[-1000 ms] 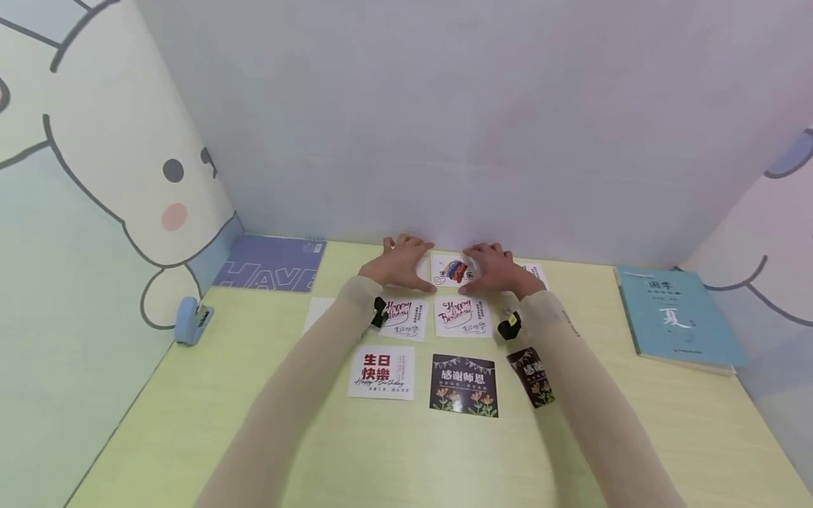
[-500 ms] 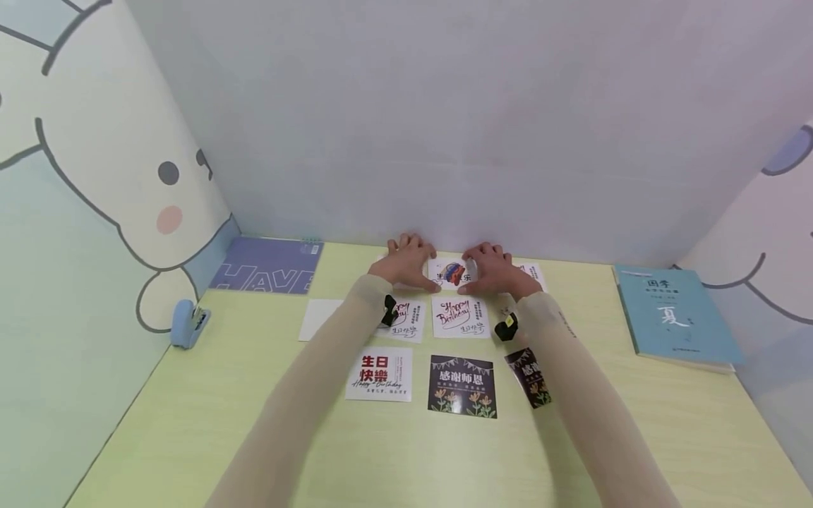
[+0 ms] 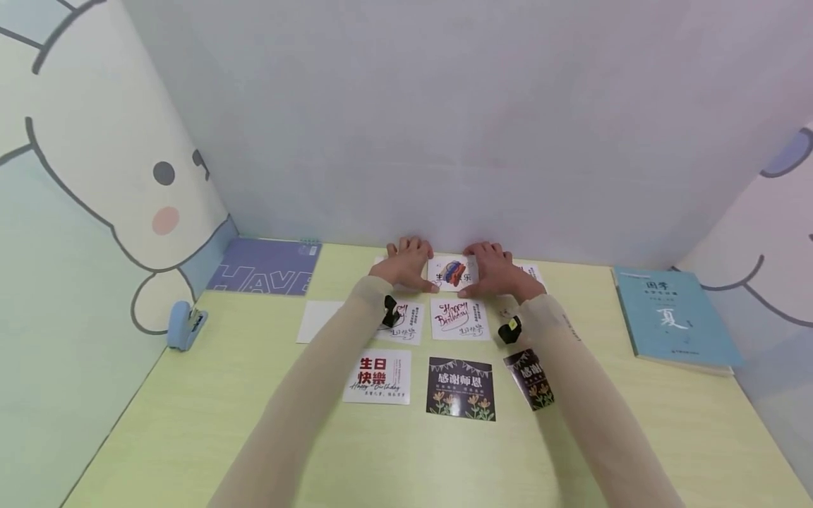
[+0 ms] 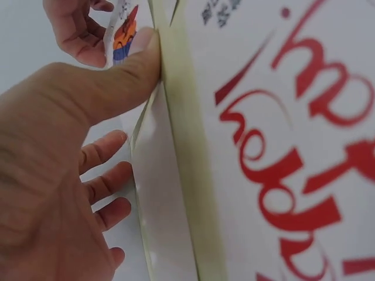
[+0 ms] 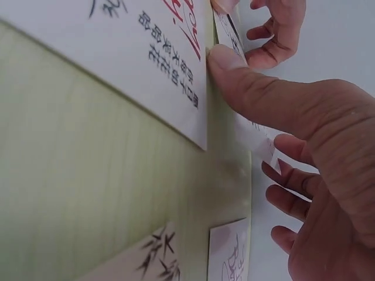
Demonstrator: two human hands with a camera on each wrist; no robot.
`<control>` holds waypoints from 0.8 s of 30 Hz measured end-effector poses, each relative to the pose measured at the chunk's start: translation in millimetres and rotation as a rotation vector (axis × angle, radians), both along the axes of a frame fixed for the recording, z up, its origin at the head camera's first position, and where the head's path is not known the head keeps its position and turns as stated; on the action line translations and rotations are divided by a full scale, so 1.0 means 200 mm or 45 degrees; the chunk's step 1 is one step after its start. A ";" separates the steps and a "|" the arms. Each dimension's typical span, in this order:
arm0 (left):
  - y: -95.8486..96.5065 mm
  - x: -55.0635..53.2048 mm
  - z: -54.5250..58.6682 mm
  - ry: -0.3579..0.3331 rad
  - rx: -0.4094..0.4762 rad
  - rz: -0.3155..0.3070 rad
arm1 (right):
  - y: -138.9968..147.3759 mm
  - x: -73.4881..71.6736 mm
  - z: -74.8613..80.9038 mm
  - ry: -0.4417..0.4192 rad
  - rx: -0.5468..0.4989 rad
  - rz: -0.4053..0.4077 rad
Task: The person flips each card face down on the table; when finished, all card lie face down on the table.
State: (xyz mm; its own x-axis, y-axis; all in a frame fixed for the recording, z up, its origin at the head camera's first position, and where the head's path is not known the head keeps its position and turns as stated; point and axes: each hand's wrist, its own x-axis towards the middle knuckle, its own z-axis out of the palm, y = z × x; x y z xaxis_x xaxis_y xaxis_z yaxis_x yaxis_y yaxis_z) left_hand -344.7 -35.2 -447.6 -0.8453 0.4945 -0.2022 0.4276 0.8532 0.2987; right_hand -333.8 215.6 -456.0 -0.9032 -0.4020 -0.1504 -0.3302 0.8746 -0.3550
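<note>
A white birthday card (image 3: 452,274) with a colourful drawing lies at the back of the table, against the wall. At its left side, my left hand (image 3: 406,269) has the thumb at the near corner and the fingers at the far edge. My right hand (image 3: 498,271) holds the opposite side the same way; in the right wrist view its thumb (image 5: 249,88) presses the near edge of the card. Close in front lies a Happy Birthday card (image 3: 459,319). Another card (image 4: 167,193) sits beneath my left hand, partly hidden.
A dark thank-you card (image 3: 460,388), a red-lettered card (image 3: 377,377) and a second dark card (image 3: 531,379) form the front row. A purple notebook (image 3: 265,267) and blue stapler (image 3: 185,326) are left; a blue book (image 3: 676,319) is right.
My left wrist has shifted slightly to the right, while both hands stay at the card's sides. The head view has drifted a little, so the scene sits slightly further left and lower.
</note>
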 end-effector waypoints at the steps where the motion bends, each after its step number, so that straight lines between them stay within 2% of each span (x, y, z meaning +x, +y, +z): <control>1: 0.00 0.00 0.00 0.014 -0.002 -0.001 | 0.00 0.00 0.01 0.009 0.011 0.005; 4: 0.00 0.01 0.00 0.034 0.006 -0.013 | 0.00 0.00 0.03 0.032 0.032 0.013; 11: 0.05 0.01 0.02 0.087 0.013 -0.106 | 0.02 0.01 0.07 0.092 0.003 0.012; 19: 0.07 0.01 0.01 0.140 -0.099 -0.094 | 0.02 0.02 0.08 0.113 0.071 0.062; 24: 0.08 0.03 0.01 0.150 -0.009 -0.130 | 0.03 0.04 0.11 0.119 0.003 0.053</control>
State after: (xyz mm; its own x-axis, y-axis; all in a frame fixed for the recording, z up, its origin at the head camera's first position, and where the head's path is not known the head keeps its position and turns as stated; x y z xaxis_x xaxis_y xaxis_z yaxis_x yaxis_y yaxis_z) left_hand -339.6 -18.3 -445.9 -0.8088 0.5781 -0.1084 0.5440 0.8053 0.2356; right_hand -326.7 221.4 -434.4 -0.8957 -0.4395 -0.0670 -0.3982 0.8601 -0.3189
